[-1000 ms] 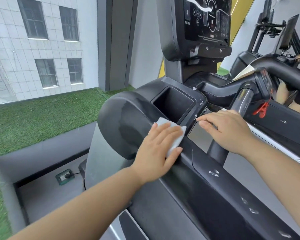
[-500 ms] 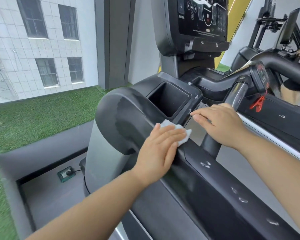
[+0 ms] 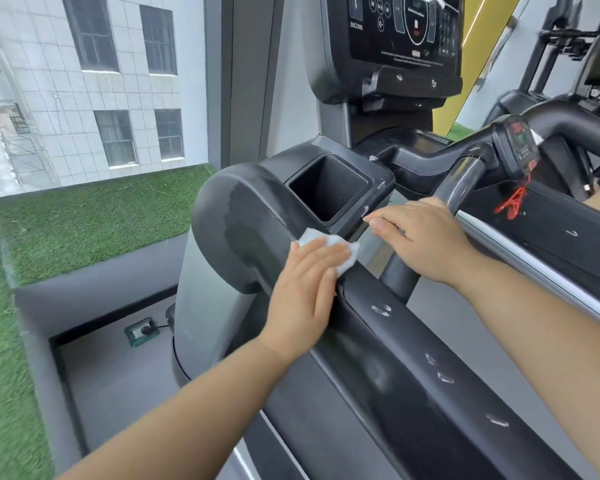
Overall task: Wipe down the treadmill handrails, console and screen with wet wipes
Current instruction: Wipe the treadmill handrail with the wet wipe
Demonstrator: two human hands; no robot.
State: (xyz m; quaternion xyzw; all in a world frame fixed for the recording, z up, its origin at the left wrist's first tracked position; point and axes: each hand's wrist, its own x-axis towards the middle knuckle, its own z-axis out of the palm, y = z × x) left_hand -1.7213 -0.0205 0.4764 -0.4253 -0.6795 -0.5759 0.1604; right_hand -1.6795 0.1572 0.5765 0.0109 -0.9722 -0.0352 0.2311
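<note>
At the bend where the left handrail point(image 3: 413, 358) meets the console point(image 3: 229, 216), the left hand point(image 3: 305, 292) presses a white wet wipe point(image 3: 329, 247) flat on the black plastic, fingers straight and close together. At 12 o'clock from the wipe, just beside it, opens a square cup pocket point(image 3: 326, 188). At 3 o'clock the right hand point(image 3: 423, 240) rests across a slanted grip bar point(image 3: 461, 181), fingers extended side by side, thumb hidden. The screen point(image 3: 406, 26) rises at 1 o'clock. A red clip point(image 3: 513, 199) hangs beyond the bar at 2 o'clock. A floor socket point(image 3: 141, 332) lies at 8 o'clock, near green turf point(image 3: 84, 220).
</note>
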